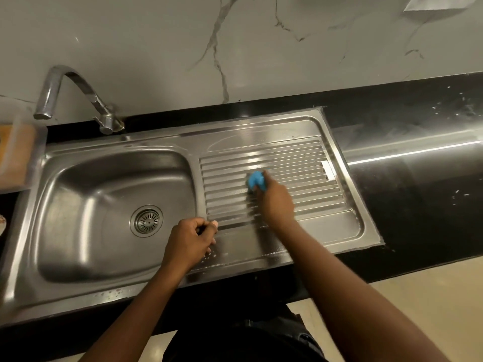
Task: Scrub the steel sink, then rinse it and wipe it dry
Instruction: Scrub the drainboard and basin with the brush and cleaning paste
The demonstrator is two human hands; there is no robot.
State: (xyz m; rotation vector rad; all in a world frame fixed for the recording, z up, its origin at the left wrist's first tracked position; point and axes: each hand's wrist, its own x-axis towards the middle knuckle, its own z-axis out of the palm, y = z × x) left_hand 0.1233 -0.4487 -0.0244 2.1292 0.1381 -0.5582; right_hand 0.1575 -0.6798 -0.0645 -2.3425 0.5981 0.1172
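The steel sink [78, 184] has a bowl on the left with a round drain [147, 220] and a ribbed drainboard [292, 163] on the right. My right hand [274, 199] grips a blue scrubber [254, 180] and presses it on the ribs near the drainboard's middle. My left hand [189, 240] rests on the flat front strip of the drainboard beside the bowl, fingers curled, holding nothing that I can see. White foam specks lie on the steel near that hand.
A curved steel tap [78, 95] stands behind the bowl's back left. A clear container [18, 155] with something orange sits at the left edge. Black countertop [418, 199] extends to the right, marble wall behind, floor below.
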